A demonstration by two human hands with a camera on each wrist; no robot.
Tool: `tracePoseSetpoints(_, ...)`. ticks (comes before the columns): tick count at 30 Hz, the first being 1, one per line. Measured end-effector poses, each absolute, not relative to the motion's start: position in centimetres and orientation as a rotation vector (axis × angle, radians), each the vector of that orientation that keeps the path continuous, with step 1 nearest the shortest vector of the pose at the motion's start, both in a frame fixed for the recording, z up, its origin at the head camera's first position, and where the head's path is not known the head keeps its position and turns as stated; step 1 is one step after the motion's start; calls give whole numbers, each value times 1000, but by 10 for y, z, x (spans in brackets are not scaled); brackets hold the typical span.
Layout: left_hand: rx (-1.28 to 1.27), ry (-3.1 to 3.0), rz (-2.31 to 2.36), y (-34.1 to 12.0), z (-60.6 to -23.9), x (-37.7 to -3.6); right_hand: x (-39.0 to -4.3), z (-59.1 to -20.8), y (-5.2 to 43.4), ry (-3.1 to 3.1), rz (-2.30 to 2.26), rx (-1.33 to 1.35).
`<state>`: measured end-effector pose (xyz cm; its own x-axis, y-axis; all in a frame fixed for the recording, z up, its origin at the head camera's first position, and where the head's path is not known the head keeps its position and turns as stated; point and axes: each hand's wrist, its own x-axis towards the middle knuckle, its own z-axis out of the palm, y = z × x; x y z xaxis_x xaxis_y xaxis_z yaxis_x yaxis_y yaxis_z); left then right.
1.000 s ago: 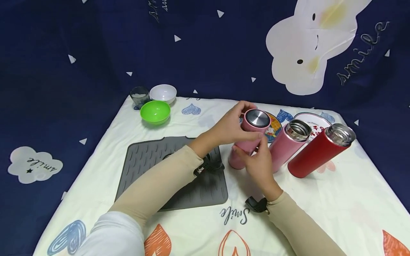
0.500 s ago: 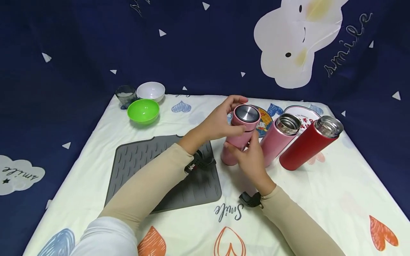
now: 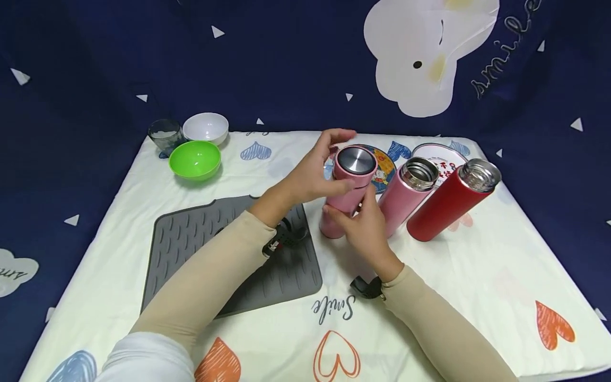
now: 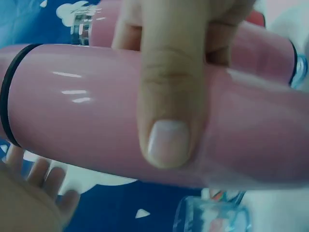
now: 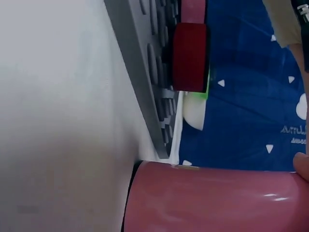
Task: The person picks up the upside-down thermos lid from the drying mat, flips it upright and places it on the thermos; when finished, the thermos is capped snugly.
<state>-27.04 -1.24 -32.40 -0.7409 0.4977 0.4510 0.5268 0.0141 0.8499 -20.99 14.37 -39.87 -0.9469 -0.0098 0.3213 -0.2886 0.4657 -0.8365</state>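
Pink flask [image 3: 345, 193] upright-ish, tilted, just R of grey mat [image 3: 229, 254], long axis leaning away w/ lid [image 3: 355, 162] up; L hand [image 3: 310, 175] curled round lid end, R hand [image 3: 365, 228] gripping body lower down, nearer base.

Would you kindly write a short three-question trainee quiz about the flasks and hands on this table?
1. True or false: the red flask has its cap on.
2. Which hand grips the cap end of the light pink flask: A left hand, B right hand?
3. Fill in: the green bowl sits in front of the ___ bowl.

Key: 1 false; 2 A; 3 white.
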Motion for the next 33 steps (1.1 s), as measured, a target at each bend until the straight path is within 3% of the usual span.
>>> tracePoseSetpoints(15, -1025, -2287, -1795, -28, -322, -267, -217, -397, 131, -2439, 1364, 317)
tracePoseSetpoints(28, -946, -2347, -1754, -12, -325, -263, -213, -405, 140, -2444, 1353, 292)
tracePoseSetpoints(33, -1147, -2237, -2277, -14, -323, -279, -216, -402, 148, -2432, 1378, 229)
